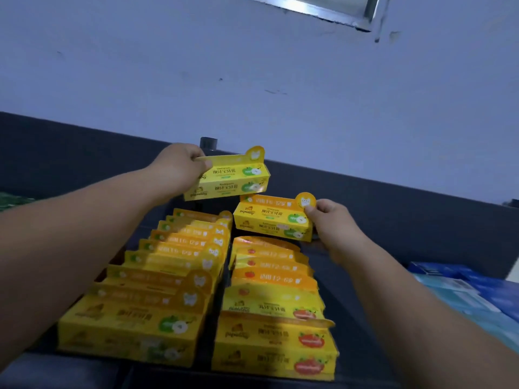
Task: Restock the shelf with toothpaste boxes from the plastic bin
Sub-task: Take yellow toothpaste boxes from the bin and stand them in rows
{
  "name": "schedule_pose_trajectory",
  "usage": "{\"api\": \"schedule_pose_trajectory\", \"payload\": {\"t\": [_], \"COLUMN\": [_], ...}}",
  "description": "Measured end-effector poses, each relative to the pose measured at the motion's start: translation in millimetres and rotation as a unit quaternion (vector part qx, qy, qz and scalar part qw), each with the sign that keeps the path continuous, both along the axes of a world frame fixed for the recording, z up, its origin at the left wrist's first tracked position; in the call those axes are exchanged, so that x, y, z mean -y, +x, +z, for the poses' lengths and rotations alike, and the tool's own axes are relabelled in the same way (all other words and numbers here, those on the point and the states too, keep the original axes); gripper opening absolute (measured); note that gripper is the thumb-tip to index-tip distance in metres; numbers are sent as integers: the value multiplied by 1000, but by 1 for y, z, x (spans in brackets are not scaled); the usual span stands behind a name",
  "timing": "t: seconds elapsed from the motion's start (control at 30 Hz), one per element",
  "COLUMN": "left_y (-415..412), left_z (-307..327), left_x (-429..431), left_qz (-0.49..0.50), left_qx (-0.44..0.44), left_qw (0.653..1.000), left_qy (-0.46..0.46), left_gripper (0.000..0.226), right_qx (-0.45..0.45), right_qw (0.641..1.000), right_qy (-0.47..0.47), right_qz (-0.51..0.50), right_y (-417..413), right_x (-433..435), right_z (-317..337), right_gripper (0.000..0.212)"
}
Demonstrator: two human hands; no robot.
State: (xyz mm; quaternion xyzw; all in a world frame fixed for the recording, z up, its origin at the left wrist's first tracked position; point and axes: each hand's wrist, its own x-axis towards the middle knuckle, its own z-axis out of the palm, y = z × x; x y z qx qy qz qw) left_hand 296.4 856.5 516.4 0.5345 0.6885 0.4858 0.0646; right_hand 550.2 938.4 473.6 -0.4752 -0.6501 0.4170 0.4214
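Bare shelf [393,240] behind box rows [196,262]

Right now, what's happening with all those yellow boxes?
A person is filling a dark shelf with toothpaste boxes. The left hand grips one green-apple box by its end, held up over the back of the left row, which is all green-apple boxes. The right hand pinches the round tab of a second green-apple box, lower down, behind the right row of red-fruit boxes. Some blue boxes lie off to the right.
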Motion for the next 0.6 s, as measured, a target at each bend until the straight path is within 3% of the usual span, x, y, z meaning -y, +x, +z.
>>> {"api": "schedule_pose_trajectory", "payload": {"t": [0.4,0.6], "left_y": [-57,-69], "left_z": [20,23], "left_x": [8,7], "left_qz": [86,78], "left_qx": [-2,2], "left_qw": [996,996], "left_qy": [38,34], "left_gripper": [19,22], "right_qx": [57,99], "right_qw": [995,991], "right_qy": [67,82], "right_qz": [41,47], "right_y": [-104,-140], "right_x": [-27,-44], "right_z": [22,12], "right_gripper": [15,20]}}
